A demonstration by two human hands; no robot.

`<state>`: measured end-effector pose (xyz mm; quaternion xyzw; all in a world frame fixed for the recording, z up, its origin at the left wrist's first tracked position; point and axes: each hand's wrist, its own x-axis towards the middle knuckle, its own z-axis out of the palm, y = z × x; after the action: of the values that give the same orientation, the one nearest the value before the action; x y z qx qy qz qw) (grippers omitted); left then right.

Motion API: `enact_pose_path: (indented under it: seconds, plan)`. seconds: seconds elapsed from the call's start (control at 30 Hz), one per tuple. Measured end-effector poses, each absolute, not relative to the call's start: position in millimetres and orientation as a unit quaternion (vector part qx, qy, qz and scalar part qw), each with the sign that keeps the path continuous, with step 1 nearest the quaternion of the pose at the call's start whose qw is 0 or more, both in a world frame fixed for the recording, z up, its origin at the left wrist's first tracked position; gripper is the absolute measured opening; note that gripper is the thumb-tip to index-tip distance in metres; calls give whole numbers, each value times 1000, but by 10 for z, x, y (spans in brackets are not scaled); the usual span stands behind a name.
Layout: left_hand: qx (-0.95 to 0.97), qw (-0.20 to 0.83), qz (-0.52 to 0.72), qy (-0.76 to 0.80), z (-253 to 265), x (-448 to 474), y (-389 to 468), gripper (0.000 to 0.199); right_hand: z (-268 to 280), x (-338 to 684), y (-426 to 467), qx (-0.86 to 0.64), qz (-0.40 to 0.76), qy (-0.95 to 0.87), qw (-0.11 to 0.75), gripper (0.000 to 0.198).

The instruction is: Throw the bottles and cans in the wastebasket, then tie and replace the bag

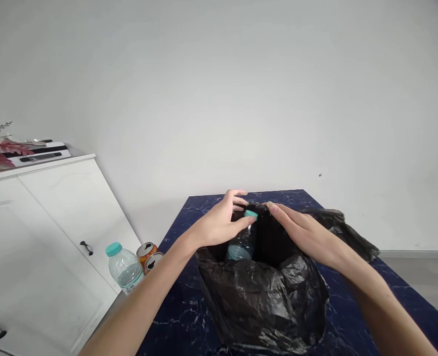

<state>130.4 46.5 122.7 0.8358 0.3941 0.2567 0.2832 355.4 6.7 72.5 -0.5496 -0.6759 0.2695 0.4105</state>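
A black plastic trash bag (263,296) is draped over an open-topped container, its outer sides covered by the film. Inside leans a clear plastic bottle (243,247) with a teal cap, against the left inner side. Over the left rim, my left hand (222,217) has its fingers apart; the thumb lies beside the bottle's cap, and the other fingertips reach the far edge of the bag. Along the far right rim, my right hand (304,230) lies with fingers stretched out, fingertips on the bag's edge; its thumb is hidden. The container's bottom is out of sight.
To the left stand another teal-capped bottle (124,267) and two orange cans (147,249). Everything near the bag rests on a dark blue marbled table (182,301). More black plastic (352,237) spreads at right. A white cabinet (48,247) fills the left side.
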Motion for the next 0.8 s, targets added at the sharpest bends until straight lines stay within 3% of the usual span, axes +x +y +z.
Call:
enact_pose_path:
  seconds: [0.13,0.2,0.4,0.5,0.8]
  plan:
    - [853,196,269,402,1298,1193,378,38,723,3550,67,-554,261,-677,408,66]
    - [852,167,269,416,1311,1127,344,37,734,3544,58,-558,256,-678,404,68]
    - [800,280,283,449,1154,811,280,51,787,3505,3,-560,208,-660,456,69]
    - [768,270,324,482,1060,650,169,52,820,3472,-57,-556,197,-654,473,71]
    - [660,-236,418,577,940,-210,-64,39,830,3362,-172,-552,210,-682,432,66]
